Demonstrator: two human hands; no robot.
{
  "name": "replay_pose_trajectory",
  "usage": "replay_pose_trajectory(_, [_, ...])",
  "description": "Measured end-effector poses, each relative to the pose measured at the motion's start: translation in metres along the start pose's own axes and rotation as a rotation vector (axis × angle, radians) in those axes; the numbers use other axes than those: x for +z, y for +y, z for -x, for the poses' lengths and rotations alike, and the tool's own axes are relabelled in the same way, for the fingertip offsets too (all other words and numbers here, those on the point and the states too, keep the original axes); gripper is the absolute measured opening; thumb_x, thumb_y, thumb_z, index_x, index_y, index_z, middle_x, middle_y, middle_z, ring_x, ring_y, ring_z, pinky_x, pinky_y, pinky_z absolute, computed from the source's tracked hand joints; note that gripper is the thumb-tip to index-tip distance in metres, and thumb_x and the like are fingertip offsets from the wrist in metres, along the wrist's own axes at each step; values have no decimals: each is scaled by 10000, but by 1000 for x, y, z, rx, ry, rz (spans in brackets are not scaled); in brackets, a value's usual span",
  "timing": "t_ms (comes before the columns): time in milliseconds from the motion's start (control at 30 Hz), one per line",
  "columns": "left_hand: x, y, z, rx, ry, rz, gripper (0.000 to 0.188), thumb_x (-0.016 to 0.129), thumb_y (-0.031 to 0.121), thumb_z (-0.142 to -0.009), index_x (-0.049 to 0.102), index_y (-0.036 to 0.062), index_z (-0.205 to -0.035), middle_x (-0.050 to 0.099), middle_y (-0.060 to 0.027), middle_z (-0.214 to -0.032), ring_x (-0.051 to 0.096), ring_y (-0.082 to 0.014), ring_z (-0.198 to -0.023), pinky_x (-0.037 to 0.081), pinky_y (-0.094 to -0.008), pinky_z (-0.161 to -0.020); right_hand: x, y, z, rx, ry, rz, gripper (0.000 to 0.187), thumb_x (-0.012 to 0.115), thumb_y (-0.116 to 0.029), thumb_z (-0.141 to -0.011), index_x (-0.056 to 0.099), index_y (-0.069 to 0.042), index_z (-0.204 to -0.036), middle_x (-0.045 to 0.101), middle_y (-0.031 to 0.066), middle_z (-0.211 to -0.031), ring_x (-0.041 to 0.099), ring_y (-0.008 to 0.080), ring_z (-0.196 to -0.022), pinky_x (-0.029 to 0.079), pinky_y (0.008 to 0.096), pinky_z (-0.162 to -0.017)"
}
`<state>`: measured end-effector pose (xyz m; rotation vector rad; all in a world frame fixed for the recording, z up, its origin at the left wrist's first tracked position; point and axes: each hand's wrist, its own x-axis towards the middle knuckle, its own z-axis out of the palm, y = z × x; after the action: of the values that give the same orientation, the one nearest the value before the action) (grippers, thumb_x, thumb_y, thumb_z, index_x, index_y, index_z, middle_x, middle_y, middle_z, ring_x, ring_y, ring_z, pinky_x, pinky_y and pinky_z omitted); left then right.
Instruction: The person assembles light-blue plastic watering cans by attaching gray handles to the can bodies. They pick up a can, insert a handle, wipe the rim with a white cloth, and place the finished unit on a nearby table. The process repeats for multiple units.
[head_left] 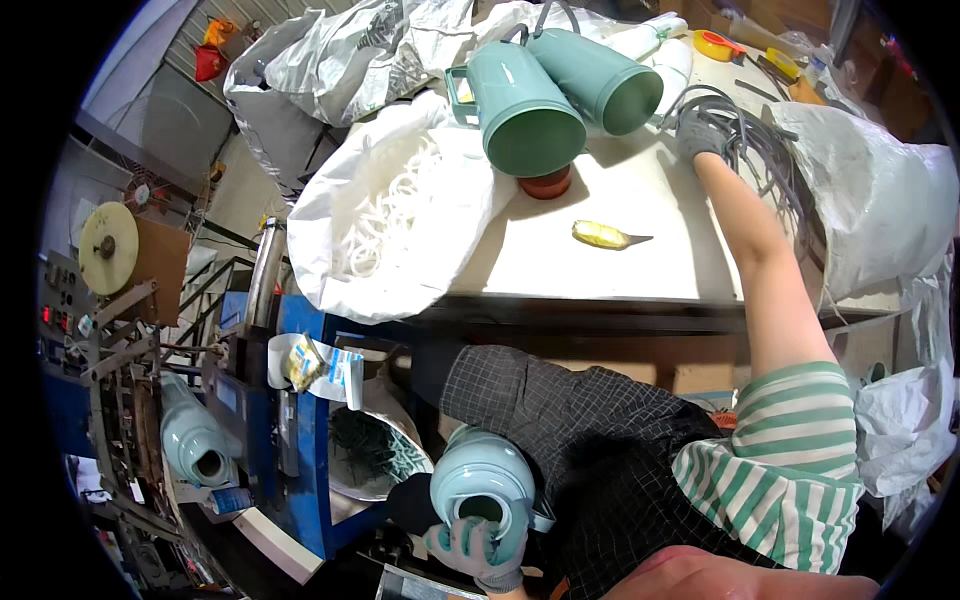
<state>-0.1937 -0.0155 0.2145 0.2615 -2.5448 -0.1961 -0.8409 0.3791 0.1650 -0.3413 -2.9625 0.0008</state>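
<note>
My left hand, in a grey glove, is closed on the rim of a pale blue-green thermos jug shell. The shell rests by my lap, its round opening toward me. My right arm stretches across the white table, and my gloved right hand closes at the left edge of a bundle of grey plastic loops; its fingertips are partly hidden among them. Left of that hand, two darker green jug shells lie tilted with wide open ends toward me. A small yellow-handled pointed tool lies nearer me.
A white sack of white rings leans at the table's left. Below it, a blue-framed machine stands beside a bin of dark green strands. Another pale blue jug shell lies farther left. Plastic bags crowd the right side.
</note>
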Motion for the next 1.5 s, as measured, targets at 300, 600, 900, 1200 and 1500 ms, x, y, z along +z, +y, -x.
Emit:
replay_pose_trajectory(300, [6, 21, -12, -14, 2, -69, 470, 871, 460, -725, 549, 212, -961, 550, -22, -950, 493, -358, -994, 383, -531, -813, 29, 41, 123, -243, 94, -274, 387, 652, -456, -927, 745, -133, -1119, 757, 146, -1027, 700, 352, -1015, 512, 467, -878])
replay_pose_trajectory(600, [4, 4, -16, 46, -42, 10, 453, 870, 410, -702, 589, 171, -964, 601, -43, -964, 516, -359, -964, 390, -505, -827, -10, 76, 189, -539, 503, -624, 204, 698, -157, -894, 714, -64, -1075, 679, 156, -1027, 633, 356, -920, 471, 456, -892])
replay_pose_trajectory(900, [6, 28, 5, -39, 38, -37, 380, 867, 323, -788, 632, 98, -985, 625, -106, -1024, 563, -394, -1029, 457, -528, -889, -40, 40, 83, -266, 662, -1707, 192, 660, -214, -1015, 710, -29, -1017, 661, -13, -853, 560, 75, -735, 460, 245, -694])
replay_pose_trajectory(1200, [-26, -29, -18, -384, 422, 230, 790, 629, 180, -985, 218, 59, -1649, 319, -226, -1642, 431, -337, -1477, 388, -448, -1190, -103, -172, 343, -880, -246, -1555, 524, 498, -403, -1052, 577, 43, -1317, 672, 173, -1188, 670, 277, -1108, 562, 369, -893])
replay_pose_trajectory(1500, [-36, -53, 7, -619, 958, 950, 501, 691, 455, -953, 644, 35, -1221, 642, -62, -931, 638, -157, -765, 515, -274, -597, -172, -241, 493, -1498, -867, -1685, 1017, 830, -638, -775, 458, 11, -1464, 581, 179, -1373, 566, 298, -1312, 464, 445, -1104])
